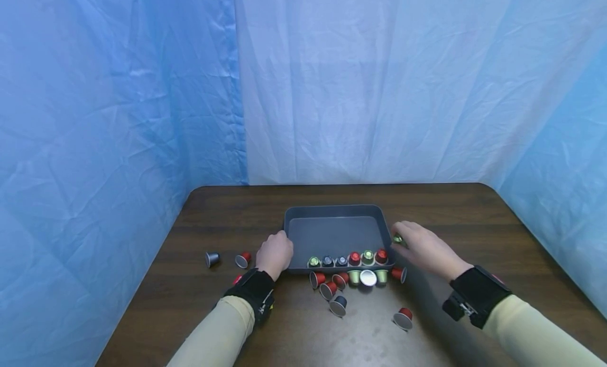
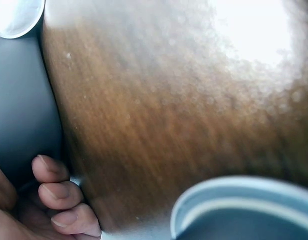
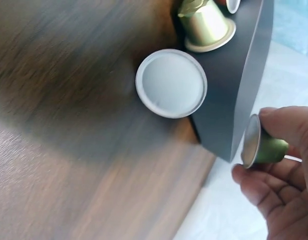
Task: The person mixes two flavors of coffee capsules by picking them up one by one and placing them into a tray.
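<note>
A dark grey rectangular tray lies on the table, with a row of green, dark blue and red coffee capsules standing along its near side inside. At the tray's left side, my left hand grips the edge; in the left wrist view its curled fingers lie against the tray wall. Beside the tray's right side, my right hand pinches a green coffee capsule between thumb and fingers, its pale lid facing the tray. A capsule with a pale round lid is near the tray corner.
Several capsules lie in front of the tray, among them a red capsule, a dark blue capsule and another red one. Left of the left hand lie a dark capsule and a red capsule. Blue sheeting hangs behind the table.
</note>
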`<action>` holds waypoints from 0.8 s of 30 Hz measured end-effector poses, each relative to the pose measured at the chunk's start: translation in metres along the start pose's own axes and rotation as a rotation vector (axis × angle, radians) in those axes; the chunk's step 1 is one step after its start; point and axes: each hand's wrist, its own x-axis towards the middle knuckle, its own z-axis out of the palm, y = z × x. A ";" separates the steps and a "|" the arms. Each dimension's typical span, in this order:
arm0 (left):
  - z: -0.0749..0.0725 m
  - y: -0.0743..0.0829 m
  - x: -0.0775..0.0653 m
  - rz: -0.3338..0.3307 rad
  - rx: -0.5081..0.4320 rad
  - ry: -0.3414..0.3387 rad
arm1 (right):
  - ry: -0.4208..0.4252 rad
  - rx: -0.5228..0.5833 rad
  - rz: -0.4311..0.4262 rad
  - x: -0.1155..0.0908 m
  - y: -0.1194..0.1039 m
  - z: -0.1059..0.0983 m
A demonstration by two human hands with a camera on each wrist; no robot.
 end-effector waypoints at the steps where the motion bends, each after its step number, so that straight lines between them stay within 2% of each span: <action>1: 0.000 0.000 0.000 -0.001 -0.001 -0.002 | 0.001 0.000 -0.003 0.001 -0.002 0.000; 12: 0.000 0.001 0.000 -0.009 -0.001 -0.008 | -0.028 0.025 -0.004 0.012 -0.022 0.000; 24: 0.000 0.002 -0.001 0.000 0.004 0.005 | -0.035 0.019 -0.089 0.025 -0.043 0.004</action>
